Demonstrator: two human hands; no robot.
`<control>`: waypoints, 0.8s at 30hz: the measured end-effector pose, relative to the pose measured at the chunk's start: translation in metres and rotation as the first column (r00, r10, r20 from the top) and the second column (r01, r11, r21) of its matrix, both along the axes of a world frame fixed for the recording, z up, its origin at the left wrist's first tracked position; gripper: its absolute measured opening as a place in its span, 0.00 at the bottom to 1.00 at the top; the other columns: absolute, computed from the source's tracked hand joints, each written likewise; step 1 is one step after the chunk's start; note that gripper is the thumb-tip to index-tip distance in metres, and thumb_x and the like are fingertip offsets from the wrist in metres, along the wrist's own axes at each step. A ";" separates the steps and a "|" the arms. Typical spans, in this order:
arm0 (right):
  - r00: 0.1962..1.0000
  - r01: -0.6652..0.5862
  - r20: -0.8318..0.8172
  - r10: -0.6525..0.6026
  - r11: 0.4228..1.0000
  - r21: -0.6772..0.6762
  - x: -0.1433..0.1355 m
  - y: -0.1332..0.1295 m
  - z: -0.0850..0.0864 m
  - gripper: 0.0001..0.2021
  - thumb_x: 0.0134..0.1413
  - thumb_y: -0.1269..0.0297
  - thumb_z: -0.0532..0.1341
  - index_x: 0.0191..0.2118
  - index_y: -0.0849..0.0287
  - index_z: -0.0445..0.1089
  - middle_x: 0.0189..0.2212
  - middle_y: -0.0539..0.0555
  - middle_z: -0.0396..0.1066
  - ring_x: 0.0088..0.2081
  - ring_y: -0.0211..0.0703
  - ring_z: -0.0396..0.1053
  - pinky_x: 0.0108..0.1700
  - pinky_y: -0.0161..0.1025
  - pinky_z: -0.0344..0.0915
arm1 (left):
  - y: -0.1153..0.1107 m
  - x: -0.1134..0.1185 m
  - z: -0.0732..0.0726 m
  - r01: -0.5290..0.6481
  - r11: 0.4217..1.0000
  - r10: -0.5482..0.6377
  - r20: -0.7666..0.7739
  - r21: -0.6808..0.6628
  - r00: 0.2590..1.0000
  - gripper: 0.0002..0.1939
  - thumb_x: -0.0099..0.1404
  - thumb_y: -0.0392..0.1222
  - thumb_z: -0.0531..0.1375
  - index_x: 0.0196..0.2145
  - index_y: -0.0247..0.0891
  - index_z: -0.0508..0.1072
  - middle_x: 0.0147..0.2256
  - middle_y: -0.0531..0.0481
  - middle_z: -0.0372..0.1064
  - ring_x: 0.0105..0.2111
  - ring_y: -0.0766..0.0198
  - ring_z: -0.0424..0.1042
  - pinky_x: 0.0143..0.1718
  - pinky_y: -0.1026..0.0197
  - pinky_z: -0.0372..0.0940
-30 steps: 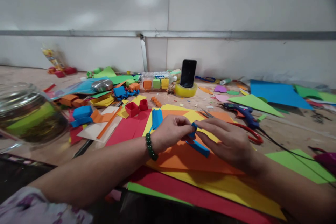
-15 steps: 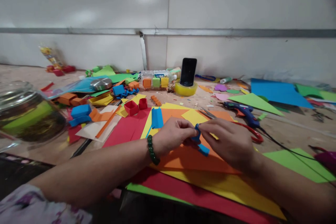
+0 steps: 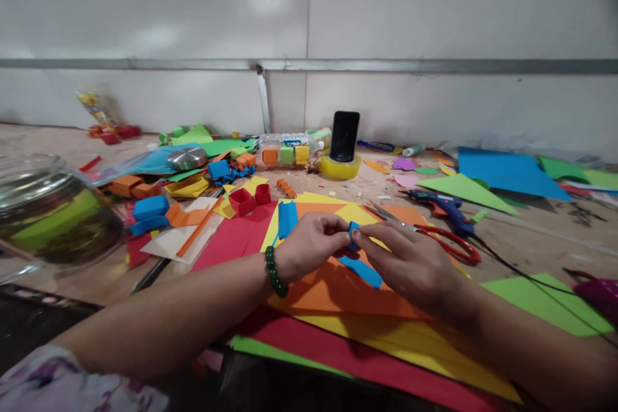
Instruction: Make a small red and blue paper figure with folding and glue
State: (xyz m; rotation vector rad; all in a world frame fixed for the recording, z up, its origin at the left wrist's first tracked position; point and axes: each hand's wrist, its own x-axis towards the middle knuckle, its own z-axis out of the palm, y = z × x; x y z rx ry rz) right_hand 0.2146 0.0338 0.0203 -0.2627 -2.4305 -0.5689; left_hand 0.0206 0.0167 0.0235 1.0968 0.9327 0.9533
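A small folded blue paper piece (image 3: 354,236) is pinched between my two hands, over the stacked orange, yellow and red sheets. My left hand (image 3: 316,241), with a green bead bracelet at the wrist, grips its left side between thumb and fingers. From the right, the thumb and fingertips of my right hand (image 3: 410,257) press on the same piece. Below them a blue paper strip (image 3: 362,271) extends over the orange sheet (image 3: 313,296); whether it joins the held piece is hidden. Another folded blue strip (image 3: 288,219) lies just left of my hands.
Red-handled scissors (image 3: 451,244) and a blue glue gun (image 3: 449,206) with a cable lie at right. A phone (image 3: 344,135) stands on a yellow tape roll (image 3: 340,167). Far left is a glass teapot (image 3: 53,225). Small paper boxes (image 3: 241,201) lie left of centre.
Both hands have shifted slightly left with the blue piece, which has turned between the fingers. The blue strip below shows longer and at a different angle. The camera view has moved slightly.
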 end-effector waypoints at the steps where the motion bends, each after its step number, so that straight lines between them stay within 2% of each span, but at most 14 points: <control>1: 1.000 0.010 -0.006 -0.010 1.000 -0.011 -0.001 0.000 -0.001 0.12 0.58 0.78 0.57 0.48 0.70 0.68 0.37 0.64 0.72 0.38 0.48 0.71 0.37 0.43 0.72 | 0.000 0.000 0.000 0.002 1.000 -0.002 -0.003 0.009 1.000 0.02 0.57 0.31 0.62 0.27 0.30 0.72 0.22 0.52 0.70 0.24 0.70 0.73 0.29 0.68 0.64; 3: 0.999 0.013 -0.039 -0.015 0.998 -0.060 -0.001 0.000 -0.003 0.13 0.57 0.78 0.58 0.48 0.69 0.69 0.38 0.64 0.72 0.39 0.47 0.71 0.38 0.42 0.72 | 0.001 -0.001 0.001 0.012 1.000 -0.012 -0.013 0.020 1.000 0.01 0.57 0.31 0.62 0.28 0.30 0.72 0.22 0.52 0.71 0.24 0.69 0.73 0.29 0.68 0.64; 6: 0.991 -0.021 -0.130 -0.006 0.979 -0.205 -0.001 0.000 -0.003 0.15 0.56 0.77 0.59 0.49 0.64 0.71 0.41 0.63 0.72 0.41 0.46 0.72 0.41 0.40 0.72 | 0.001 -0.002 0.003 0.009 0.999 -0.005 -0.068 0.053 0.998 0.03 0.57 0.28 0.59 0.29 0.31 0.72 0.23 0.52 0.71 0.25 0.69 0.72 0.29 0.67 0.65; 9: 0.960 -0.110 -0.280 -0.015 0.899 -0.423 -0.003 0.000 0.001 0.14 0.56 0.78 0.59 0.45 0.57 0.75 0.41 0.58 0.74 0.42 0.42 0.73 0.42 0.37 0.72 | 0.000 -0.002 0.004 0.010 0.994 0.005 -0.134 0.106 0.991 0.03 0.57 0.27 0.59 0.29 0.31 0.72 0.24 0.52 0.70 0.25 0.70 0.70 0.30 0.67 0.65; 10: 0.939 -0.145 -0.340 -0.048 0.844 -0.517 -0.004 0.000 0.003 0.13 0.56 0.76 0.59 0.43 0.56 0.76 0.39 0.56 0.75 0.41 0.41 0.74 0.41 0.36 0.72 | 0.000 -0.002 0.004 0.020 0.993 -0.002 -0.149 0.118 0.989 0.03 0.57 0.28 0.59 0.29 0.31 0.72 0.24 0.52 0.70 0.25 0.70 0.70 0.31 0.66 0.65; 11: 0.915 -0.171 -0.388 -0.112 0.762 -0.625 -0.004 0.000 0.004 0.10 0.56 0.74 0.60 0.40 0.55 0.77 0.37 0.54 0.76 0.39 0.41 0.74 0.40 0.36 0.72 | -0.001 -0.002 0.004 0.034 0.991 -0.011 -0.166 0.131 0.986 0.02 0.57 0.29 0.60 0.30 0.31 0.72 0.24 0.52 0.70 0.26 0.69 0.70 0.32 0.66 0.65; 12: 0.890 -0.196 -0.412 -0.196 0.651 -0.733 -0.005 0.001 0.006 0.07 0.56 0.71 0.62 0.38 0.54 0.77 0.34 0.53 0.77 0.37 0.41 0.75 0.38 0.35 0.72 | -0.001 -0.002 0.004 0.045 0.987 -0.015 -0.189 0.155 0.982 0.02 0.58 0.30 0.60 0.30 0.31 0.73 0.25 0.52 0.70 0.27 0.69 0.69 0.32 0.66 0.65; 13: 0.869 -0.216 -0.404 -0.285 0.517 -0.829 -0.006 0.001 0.007 0.04 0.54 0.66 0.64 0.36 0.55 0.77 0.32 0.52 0.77 0.34 0.41 0.75 0.36 0.35 0.72 | -0.002 -0.003 0.004 0.055 0.980 -0.010 -0.226 0.192 0.974 0.02 0.58 0.31 0.60 0.30 0.31 0.73 0.26 0.52 0.70 0.27 0.69 0.69 0.31 0.66 0.64; 15: 0.849 -0.244 -0.322 -0.420 0.229 -0.942 -0.006 0.003 0.009 0.08 0.49 0.59 0.68 0.33 0.57 0.77 0.28 0.51 0.76 0.30 0.40 0.74 0.32 0.35 0.72 | -0.003 -0.003 0.003 0.085 0.954 0.015 -0.326 0.289 0.945 0.03 0.59 0.33 0.60 0.31 0.31 0.74 0.26 0.52 0.69 0.27 0.69 0.66 0.30 0.67 0.61; 16: 0.854 -0.256 -0.276 -0.441 0.106 -0.961 -0.006 0.003 0.009 0.11 0.46 0.56 0.70 0.33 0.57 0.77 0.27 0.51 0.76 0.29 0.39 0.73 0.32 0.35 0.71 | -0.003 -0.004 0.003 0.103 0.936 0.033 -0.376 0.335 0.926 0.04 0.60 0.34 0.60 0.30 0.31 0.75 0.25 0.52 0.69 0.27 0.69 0.64 0.29 0.67 0.59; 17: 0.866 -0.263 -0.243 -0.437 0.014 -0.965 -0.005 0.004 0.009 0.13 0.43 0.56 0.71 0.33 0.58 0.77 0.27 0.51 0.76 0.29 0.39 0.73 0.33 0.35 0.71 | -0.004 -0.004 0.002 0.122 0.920 0.049 -0.419 0.372 0.907 0.05 0.60 0.35 0.60 0.29 0.31 0.75 0.25 0.52 0.68 0.26 0.70 0.63 0.28 0.67 0.57; 18: 0.879 -0.266 -0.222 -0.422 -0.048 -0.963 -0.005 0.005 0.009 0.14 0.41 0.56 0.72 0.33 0.58 0.77 0.28 0.51 0.76 0.30 0.39 0.73 0.34 0.36 0.71 | -0.004 -0.005 0.002 0.138 0.907 0.063 -0.452 0.398 0.890 0.07 0.61 0.36 0.59 0.29 0.31 0.75 0.24 0.53 0.67 0.25 0.70 0.61 0.27 0.67 0.56; 20: 0.897 -0.260 -0.200 -0.394 -0.105 -0.960 -0.004 0.007 0.009 0.15 0.38 0.56 0.73 0.32 0.59 0.77 0.29 0.51 0.76 0.31 0.39 0.72 0.35 0.36 0.71 | -0.005 -0.005 0.000 0.155 0.888 0.090 -0.493 0.434 0.866 0.08 0.61 0.37 0.58 0.27 0.32 0.74 0.22 0.54 0.65 0.24 0.70 0.60 0.26 0.66 0.55; 24: 0.917 -0.233 -0.182 -0.355 -0.108 -0.966 -0.003 0.010 0.007 0.14 0.38 0.56 0.73 0.30 0.60 0.75 0.26 0.50 0.73 0.29 0.37 0.70 0.33 0.34 0.69 | -0.007 -0.003 -0.003 0.167 0.839 0.165 -0.535 0.517 0.828 0.09 0.61 0.37 0.58 0.25 0.33 0.74 0.22 0.54 0.65 0.24 0.69 0.60 0.26 0.65 0.54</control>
